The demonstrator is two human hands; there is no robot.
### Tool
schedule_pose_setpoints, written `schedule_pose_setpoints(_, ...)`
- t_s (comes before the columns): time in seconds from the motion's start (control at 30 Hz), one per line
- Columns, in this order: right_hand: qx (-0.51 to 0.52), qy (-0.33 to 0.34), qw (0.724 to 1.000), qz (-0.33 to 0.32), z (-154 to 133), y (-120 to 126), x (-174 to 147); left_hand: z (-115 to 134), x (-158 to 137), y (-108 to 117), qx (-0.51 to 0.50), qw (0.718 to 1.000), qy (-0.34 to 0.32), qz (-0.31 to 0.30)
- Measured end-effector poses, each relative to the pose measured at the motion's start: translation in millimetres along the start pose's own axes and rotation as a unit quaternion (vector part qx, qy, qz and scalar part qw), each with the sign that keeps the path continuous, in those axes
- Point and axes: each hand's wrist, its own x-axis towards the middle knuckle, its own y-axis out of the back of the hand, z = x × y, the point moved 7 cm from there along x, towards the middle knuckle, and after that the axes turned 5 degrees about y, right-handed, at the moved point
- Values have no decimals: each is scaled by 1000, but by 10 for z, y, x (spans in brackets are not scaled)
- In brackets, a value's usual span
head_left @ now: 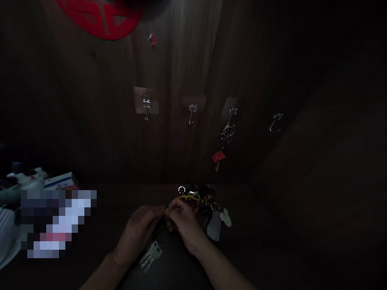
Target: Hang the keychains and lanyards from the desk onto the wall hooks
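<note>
My left hand [139,227] and my right hand [185,225] meet low in the middle, fingertips pinched close together. Whatever they hold is dark, small and mostly hidden. Just below the fingers, a few metal keys [151,255] lie on the dark surface; a dark strip near their ring runs up towards the hands, but I cannot tell whether it is held. Behind and beside my right hand sits a heap of cords and rings, with a yellow cord [193,197], a metal ring [182,189], a grey oblong fob [214,226] and a pale rounded tag [225,218].
Several metal hooks are on the dark wood wall, including a left one [146,104] and a middle one [192,109]. Keys with a red tag [219,156] hang from another hook [232,110]. White bottles [28,181] and a box [60,181] stand at left. A red cutout [105,30] is above.
</note>
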Motion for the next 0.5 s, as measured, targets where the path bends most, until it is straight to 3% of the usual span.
schedule_pose_setpoints(0.1,13,9,1000,2,8,-7,-9,75,18,41,-5,999,-31,15)
schedule_pose_setpoints(0.2,30,16,999,3,11,-9,-11,75,24,51,-18,999,-19,22)
schedule_pose_setpoints(0.5,161,-12,985,-66,93,-99,3,-307,-82,7,-119,971,195,66)
